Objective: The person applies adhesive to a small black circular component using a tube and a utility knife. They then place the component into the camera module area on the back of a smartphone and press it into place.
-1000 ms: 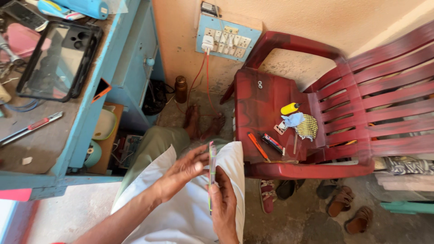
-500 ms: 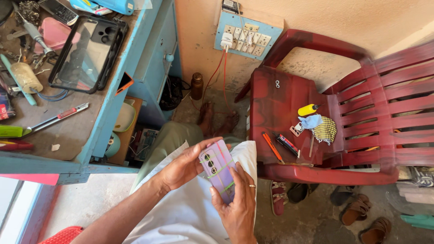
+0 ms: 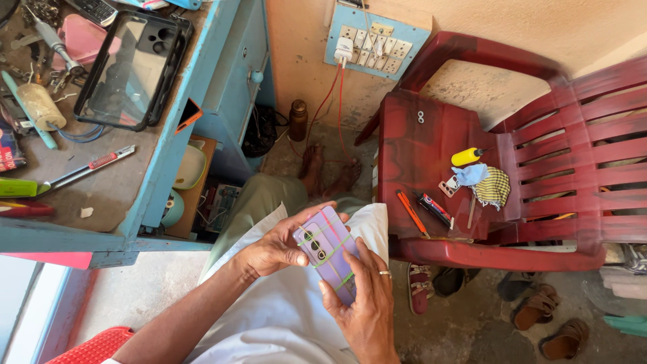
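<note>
Bright, even daylight and soft shadows; sharp focus throughout, with wide-angle stretching toward the edges.

Few items qualify. Dark printed package (image 3: 9, 149) at the bench's far left edge: mostly cut off by the frame, black with red and white print. Small printed carton (image 3: 226, 200) on the lower shelf under the bench: boxy, pale with green and red graphics, partly hidden by the shelf edge. Slim black pack with a red label (image 3: 435, 209) lying flat on the red chair seat, just beside an orange stick. No lit screens; no signs on the wall.
</note>
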